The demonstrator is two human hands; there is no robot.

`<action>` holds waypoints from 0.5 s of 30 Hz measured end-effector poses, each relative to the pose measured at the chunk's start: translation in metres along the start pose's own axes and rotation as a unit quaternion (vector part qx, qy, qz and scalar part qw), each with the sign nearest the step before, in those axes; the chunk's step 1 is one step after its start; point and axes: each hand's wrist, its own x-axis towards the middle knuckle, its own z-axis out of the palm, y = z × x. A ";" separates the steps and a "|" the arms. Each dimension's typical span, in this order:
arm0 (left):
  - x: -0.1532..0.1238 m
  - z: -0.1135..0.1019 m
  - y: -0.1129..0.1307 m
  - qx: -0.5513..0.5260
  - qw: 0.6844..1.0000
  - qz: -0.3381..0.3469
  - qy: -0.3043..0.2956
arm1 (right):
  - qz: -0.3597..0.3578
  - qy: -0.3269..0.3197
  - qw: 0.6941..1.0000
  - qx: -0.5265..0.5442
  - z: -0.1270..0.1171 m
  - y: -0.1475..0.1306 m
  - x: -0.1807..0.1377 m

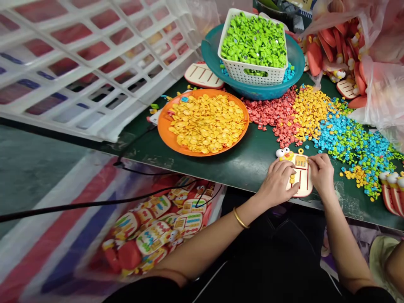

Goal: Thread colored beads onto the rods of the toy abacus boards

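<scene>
A cream toy board (303,185) with a red rim, slots and a duck-like head with bulging eyes (283,153) lies at the table's front edge. My left hand (277,182) grips its left side, fingers curled over the face and thumb near the lower part. Small yellow pieces (292,179) sit in the left slot beside those fingers. At the board's upper right edge, my right hand (321,174) is closed with fingertips pinched together; whatever is between them is hidden. A yellow ring (301,150) sticks up from the board's top.
An orange plate (164,134) holds yellow pieces. Behind it, a white basket (271,75) of green pieces sits in a blue basin (210,50). Loose red, yellow, blue and green beads (334,126) cover the right side. A white crate (104,130) leans left; filled boards (153,237) lie below.
</scene>
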 end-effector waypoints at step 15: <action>0.001 -0.004 0.002 0.031 0.998 0.011 -0.047 | 0.004 0.001 1.000 0.017 -0.005 -0.002 -0.001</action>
